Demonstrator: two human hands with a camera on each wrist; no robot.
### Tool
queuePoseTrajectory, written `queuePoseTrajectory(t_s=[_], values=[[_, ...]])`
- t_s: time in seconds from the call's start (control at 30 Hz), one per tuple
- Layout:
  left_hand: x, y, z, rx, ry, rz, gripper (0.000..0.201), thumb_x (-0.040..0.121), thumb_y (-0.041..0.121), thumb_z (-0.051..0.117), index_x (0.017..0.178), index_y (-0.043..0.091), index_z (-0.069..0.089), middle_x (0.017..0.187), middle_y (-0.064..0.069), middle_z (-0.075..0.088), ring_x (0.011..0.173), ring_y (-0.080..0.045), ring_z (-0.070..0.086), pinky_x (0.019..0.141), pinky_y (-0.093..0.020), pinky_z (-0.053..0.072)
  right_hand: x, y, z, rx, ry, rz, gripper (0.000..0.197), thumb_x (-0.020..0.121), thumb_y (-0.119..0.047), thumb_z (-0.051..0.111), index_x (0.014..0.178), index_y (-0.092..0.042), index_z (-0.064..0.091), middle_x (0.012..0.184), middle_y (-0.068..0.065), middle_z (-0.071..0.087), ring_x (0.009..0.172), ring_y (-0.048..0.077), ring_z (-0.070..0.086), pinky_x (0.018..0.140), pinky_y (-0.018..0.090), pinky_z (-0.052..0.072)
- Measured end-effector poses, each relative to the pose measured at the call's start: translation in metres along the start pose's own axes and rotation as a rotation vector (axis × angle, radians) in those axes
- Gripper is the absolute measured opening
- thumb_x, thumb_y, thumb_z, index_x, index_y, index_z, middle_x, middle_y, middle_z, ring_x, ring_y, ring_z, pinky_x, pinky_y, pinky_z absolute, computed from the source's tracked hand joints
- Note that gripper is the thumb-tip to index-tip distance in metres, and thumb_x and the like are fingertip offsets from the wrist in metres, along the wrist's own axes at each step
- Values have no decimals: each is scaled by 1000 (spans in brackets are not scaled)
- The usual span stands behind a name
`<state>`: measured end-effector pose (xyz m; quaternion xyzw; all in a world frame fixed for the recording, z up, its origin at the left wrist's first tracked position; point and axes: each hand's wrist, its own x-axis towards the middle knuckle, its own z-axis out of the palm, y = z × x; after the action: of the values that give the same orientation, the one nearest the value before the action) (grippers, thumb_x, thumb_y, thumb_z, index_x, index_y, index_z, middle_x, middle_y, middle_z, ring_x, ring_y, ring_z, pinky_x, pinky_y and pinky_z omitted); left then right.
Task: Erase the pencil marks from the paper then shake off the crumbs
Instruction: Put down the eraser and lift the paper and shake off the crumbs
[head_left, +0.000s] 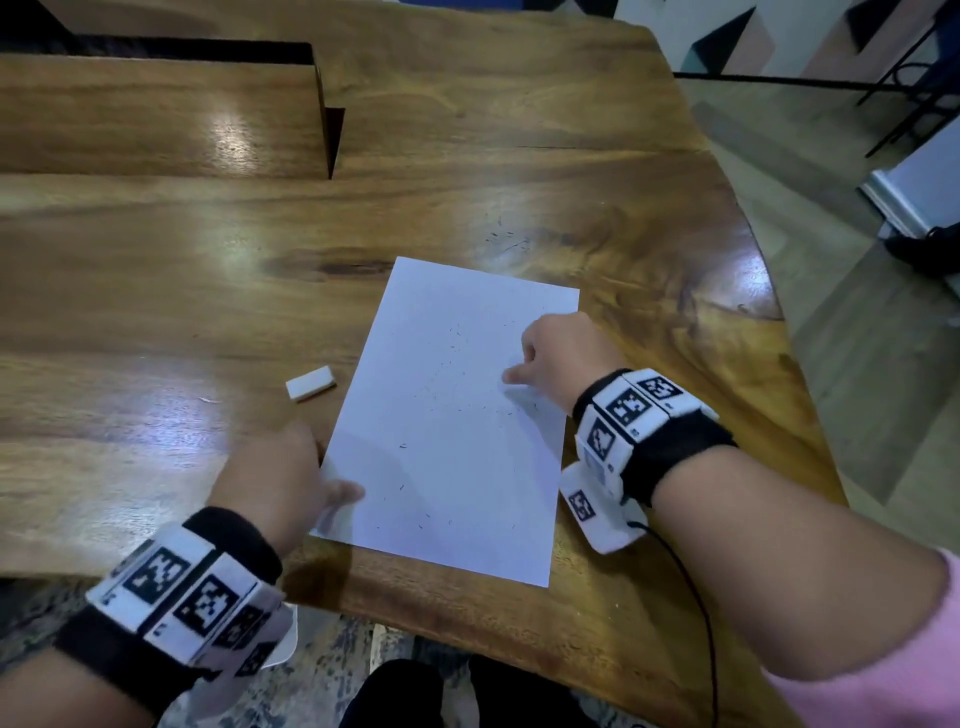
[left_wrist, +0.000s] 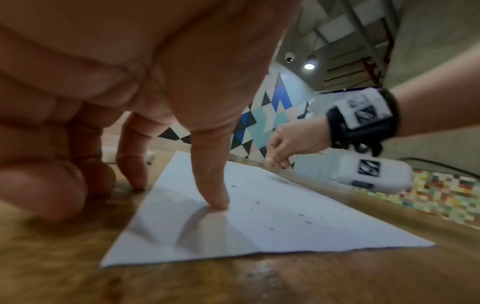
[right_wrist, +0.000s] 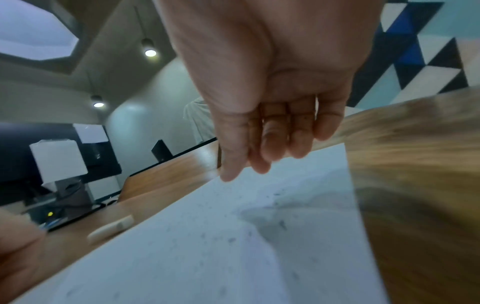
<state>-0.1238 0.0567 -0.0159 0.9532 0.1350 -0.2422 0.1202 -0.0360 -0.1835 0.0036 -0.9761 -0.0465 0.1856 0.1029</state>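
Paper (head_left: 447, 415) x1 w/ crumbs; eraser (head_left: 310, 383) x1; both hands' fingers loose, thumb (left_wrist: 210, 185) on paper.

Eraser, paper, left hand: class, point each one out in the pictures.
eraser (head_left: 310, 383), head view, middle of its top face.
paper (head_left: 457, 447), head view, bare centre of the sheet.
left hand (head_left: 275, 480), head view, back of the hand at the sheet's near-left edge.

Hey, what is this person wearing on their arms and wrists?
Both hands are bare. The left hand and right hand each have a black wrist strap carrying white tiles printed with black square-pattern markers. A white rounded camera pod, also marked, hangs under the right wrist, with a thin black cable trailing from it. A pink sleeve covers the right forearm.
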Motion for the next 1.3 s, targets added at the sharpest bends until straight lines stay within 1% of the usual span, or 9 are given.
queuePoseTrajectory(t_s=[0.07,0.13,0.2,0.3,0.53,0.73,0.9,1.2,1.3], values=[[1,3,5,23,-4,-19,44,64,43,76,71,8,50,61,-5,55,60,-22,53,45,-27,30,13,-4,-4,5,8,10,29,85,-41,66,84,-12,62,95,6,58,93,23,53,65,27,41],[1,6,5,16,-10,-33,45,64,41,76,79,5,54,67,-7,59,64,-24,55,46,-28,31,25,-3,-4,36,12,10,38,84,-37,67,114,-15,60,121,8,50,117,25,43,82,32,42],[0,8,4,14,-25,-44,46,65,40,76,81,4,53,69,-7,59,65,-24,54,47,-28,31,34,1,-4,47,-16,21,66,82,-32,69,138,-15,40,145,9,33,134,29,29,99,38,38],[-2,10,1,9,-42,-40,44,66,37,76,77,3,50,74,-10,61,65,-24,53,50,-29,34,40,8,-3,-7,-51,37,95,78,-38,72,150,-16,14,159,5,7,145,30,11,115,45,24],[-6,11,-5,55,-53,9,43,71,26,74,101,5,51,105,-14,56,94,-30,56,79,-35,45,40,18,-3,-69,-22,67,100,70,-53,73,146,-16,19,147,9,26,135,28,25,101,44,37],[-10,8,-5,99,-31,-8,38,73,28,71,94,6,49,89,-11,54,81,-24,53,65,-31,41,44,24,-15,-137,-38,158,98,64,-59,77,135,-8,32,136,11,32,128,28,29,96,41,40],[-15,1,-8,35,-13,-55,36,73,25,71,95,8,47,70,-1,43,74,-26,50,68,-35,45,41,24,-17,-78,-62,169,95,64,-49,82,133,-7,31,136,11,34,128,29,33,99,42,38],[-16,-8,-4,-53,37,-92,27,80,18,65,91,2,47,79,-12,51,70,-25,46,54,-30,29,19,28,-5,52,-174,203,86,74,-43,76,138,-8,32,144,11,32,135,31,29,104,45,36],[-16,-12,-3,-90,49,-56,22,78,15,66,86,3,49,85,-15,55,72,-27,48,56,-30,29,13,30,-6,257,-130,212,71,80,-42,72,133,-8,39,136,11,43,122,28,44,87,35,41]])
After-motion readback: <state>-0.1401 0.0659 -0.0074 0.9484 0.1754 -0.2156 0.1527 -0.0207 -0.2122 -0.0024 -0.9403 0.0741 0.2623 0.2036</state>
